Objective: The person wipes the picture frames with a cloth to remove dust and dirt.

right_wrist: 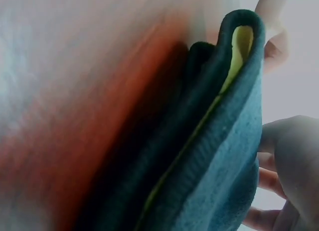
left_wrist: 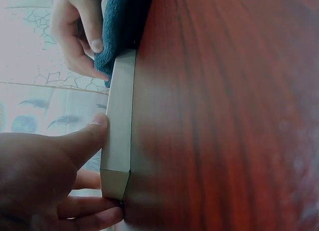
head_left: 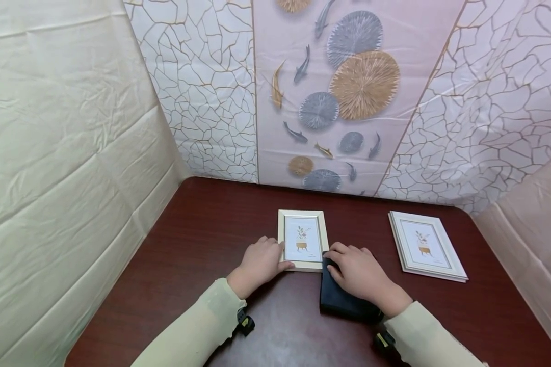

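A cream picture frame (head_left: pixel 325 230) with a potted-plant print lies face up on the table. My left hand (head_left: pixel 262 262) holds it by the near left corner, thumb on the near edge and fingers round the side. In the left wrist view, that thumb presses on the rim of the frame (left_wrist: pixel 119 111). A folded dark teal cloth (head_left: pixel 337 298), yellow-green inside, lies against the frame's near right corner. My right hand (head_left: pixel 359 271) grips the cloth, thumb and fingers at its far end. The right wrist view shows the layered folds of the cloth (right_wrist: pixel 219 156) close up.
A stack of white picture frames (head_left: pixel 396 239), the top one with a similar plant print, lies at the right of the dark red-brown table (head_left: pixel 202 229). A patterned cloth wall (head_left: pixel 211 102) stands behind the table, with plain cream cloth (head_left: pixel 64 153) on the left.
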A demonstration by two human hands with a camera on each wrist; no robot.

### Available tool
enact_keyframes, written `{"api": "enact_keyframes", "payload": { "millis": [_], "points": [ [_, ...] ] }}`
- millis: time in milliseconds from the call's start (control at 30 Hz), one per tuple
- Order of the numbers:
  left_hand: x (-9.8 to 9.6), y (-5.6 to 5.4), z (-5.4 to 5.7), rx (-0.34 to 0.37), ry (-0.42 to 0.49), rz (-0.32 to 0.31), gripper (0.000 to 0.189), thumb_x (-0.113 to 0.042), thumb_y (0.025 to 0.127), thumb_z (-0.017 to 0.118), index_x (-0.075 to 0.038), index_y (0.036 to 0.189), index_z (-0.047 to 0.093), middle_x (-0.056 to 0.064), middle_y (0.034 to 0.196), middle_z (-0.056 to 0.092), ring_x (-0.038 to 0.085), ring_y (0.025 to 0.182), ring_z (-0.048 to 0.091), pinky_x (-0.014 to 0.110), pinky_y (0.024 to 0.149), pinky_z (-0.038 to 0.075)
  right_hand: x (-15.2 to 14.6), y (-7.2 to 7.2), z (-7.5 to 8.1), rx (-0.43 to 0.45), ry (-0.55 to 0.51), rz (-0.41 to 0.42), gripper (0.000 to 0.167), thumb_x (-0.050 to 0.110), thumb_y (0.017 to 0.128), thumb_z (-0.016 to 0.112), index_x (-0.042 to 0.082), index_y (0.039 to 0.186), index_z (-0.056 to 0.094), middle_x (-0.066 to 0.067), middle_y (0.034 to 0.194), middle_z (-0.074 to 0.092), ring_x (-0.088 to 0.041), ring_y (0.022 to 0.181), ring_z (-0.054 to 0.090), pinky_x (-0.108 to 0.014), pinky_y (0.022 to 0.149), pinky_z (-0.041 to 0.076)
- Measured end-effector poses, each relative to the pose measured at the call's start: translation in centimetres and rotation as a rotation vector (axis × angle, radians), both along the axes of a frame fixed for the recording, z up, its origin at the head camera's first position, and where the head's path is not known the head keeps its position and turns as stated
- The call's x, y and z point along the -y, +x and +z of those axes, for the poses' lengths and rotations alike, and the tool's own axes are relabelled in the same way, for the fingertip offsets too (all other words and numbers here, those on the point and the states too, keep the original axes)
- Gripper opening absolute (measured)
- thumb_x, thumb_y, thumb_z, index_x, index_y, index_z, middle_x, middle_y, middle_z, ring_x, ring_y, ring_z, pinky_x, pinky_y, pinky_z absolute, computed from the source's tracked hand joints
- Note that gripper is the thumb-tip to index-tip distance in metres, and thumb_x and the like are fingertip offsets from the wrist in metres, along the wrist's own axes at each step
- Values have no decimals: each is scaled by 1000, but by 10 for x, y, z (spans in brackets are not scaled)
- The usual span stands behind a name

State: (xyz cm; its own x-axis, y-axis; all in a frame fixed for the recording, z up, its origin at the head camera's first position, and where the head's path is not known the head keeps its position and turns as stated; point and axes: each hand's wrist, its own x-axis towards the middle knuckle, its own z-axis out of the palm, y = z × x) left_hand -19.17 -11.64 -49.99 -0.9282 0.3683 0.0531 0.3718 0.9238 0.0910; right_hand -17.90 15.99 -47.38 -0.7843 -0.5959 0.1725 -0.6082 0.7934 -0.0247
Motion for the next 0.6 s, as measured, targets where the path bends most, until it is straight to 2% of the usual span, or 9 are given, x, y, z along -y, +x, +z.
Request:
{"api": "enact_keyframes", "payload": {
  "millis": [133,267,433,500,600],
  "points": [
    [1,0,-1,-7,4,3,66,-65,100,72,-13,141,75,6,113,75,27,102,67,44,77,61,1,5,1,-5,18,9,27,26,102,80,14,126,80,-4,122,70,-28,99,71,-58,81,56],
    [0,0,-3,-2,10,-3,68,-65,100,72,-12,142,74,6,115,75,28,104,67,44,78,61,-4,8,5,72,-20,1,29,28,103,79,16,129,80,-3,124,69,-26,101,72,-58,82,55],
    [0,-1,-3,1,6,-3,68,-65,100,71,-12,143,74,7,115,75,27,103,67,44,78,61,-18,1,9,202,-171,-10,34,28,106,76,19,139,76,-2,133,68,-27,116,71,-65,91,53],
    [0,0,-2,2,2,-1,68,-66,101,71,-13,143,74,7,116,75,27,104,67,44,78,61,-23,-4,10,212,-213,-29,36,27,107,75,17,142,74,-4,137,69,-31,124,68,-69,94,51],
    [0,0,-2,6,-1,0,69,-66,101,70,-13,144,73,7,117,75,27,105,67,44,79,61,-29,-9,10,201,-217,-76,37,27,108,73,14,142,74,-8,138,71,-38,130,65,-73,97,49]
  ]
}}
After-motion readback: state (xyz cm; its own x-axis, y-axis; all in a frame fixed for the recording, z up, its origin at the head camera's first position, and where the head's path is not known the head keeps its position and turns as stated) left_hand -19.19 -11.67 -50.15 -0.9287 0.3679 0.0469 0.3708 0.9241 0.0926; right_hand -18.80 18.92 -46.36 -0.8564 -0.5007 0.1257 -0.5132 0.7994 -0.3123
